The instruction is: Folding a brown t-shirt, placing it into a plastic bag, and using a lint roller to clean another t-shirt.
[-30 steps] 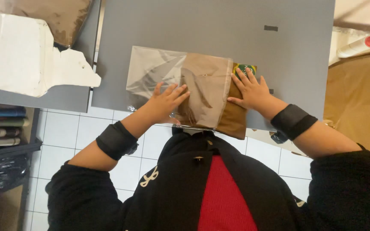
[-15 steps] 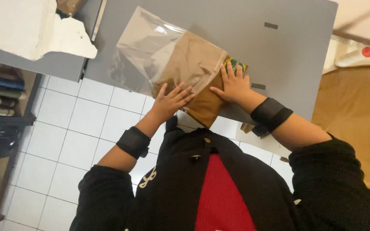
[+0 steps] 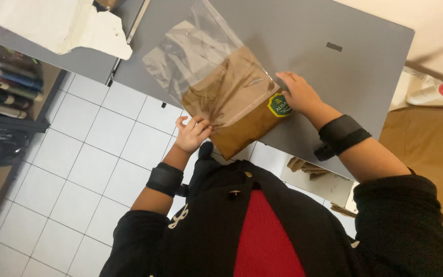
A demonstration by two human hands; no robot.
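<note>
The grey table (image 3: 334, 82) carries the clear plastic bag (image 3: 196, 56) with a folded brown garment (image 3: 232, 102) half inside it, and their near corner juts past the table edge, so the bundle could tip to the tiled floor (image 3: 88, 154). The left hand (image 3: 193, 134) pinches the film at that corner, apparently between thumb and curled fingers, and a pull might tear it; the right hand (image 3: 299, 93) lies open and flat beside the green label (image 3: 280, 105), where loose pressure could let the garment slip out

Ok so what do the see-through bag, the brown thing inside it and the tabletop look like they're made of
The bag looks like thin clear plastic film: glossy, creased, see-through. The brown item looks like folded fabric, matte and soft, though the film blurs its surface. The tabletop seems a smooth grey laminate or painted board with an even, dull finish; which one cannot be told.
</note>
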